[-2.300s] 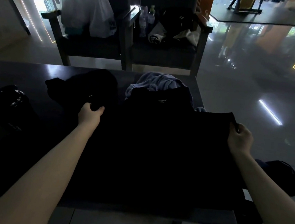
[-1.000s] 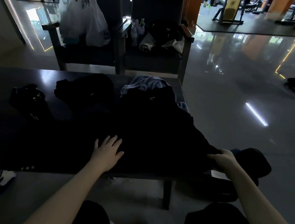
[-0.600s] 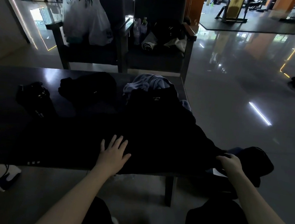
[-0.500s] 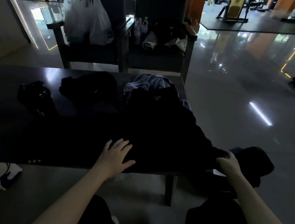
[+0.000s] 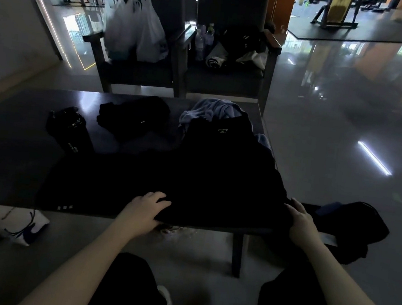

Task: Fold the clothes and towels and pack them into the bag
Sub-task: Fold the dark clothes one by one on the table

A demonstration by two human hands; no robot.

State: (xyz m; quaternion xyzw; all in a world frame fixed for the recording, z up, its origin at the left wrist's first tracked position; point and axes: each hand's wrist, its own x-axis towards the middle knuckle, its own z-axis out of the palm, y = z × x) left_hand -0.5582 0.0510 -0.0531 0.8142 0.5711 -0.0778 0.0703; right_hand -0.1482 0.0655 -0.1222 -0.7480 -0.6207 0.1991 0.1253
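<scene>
Lower centre: the left hand (image 5: 146, 207) and right hand (image 5: 301, 221) are gripping the black garment (image 5: 217, 179) by its near edge on the counter (image 5: 20, 130); lifting both corners evenly should fold it squarely.

Open tabletop (image 5: 7, 133) lies left of the bottle (image 5: 72, 131) (dark bundle (image 5: 133, 118) beside it).

Left hand (image 5: 146, 207), right hand (image 5: 300, 221) grip garment (image 5: 217, 179); arms extended forward.
</scene>
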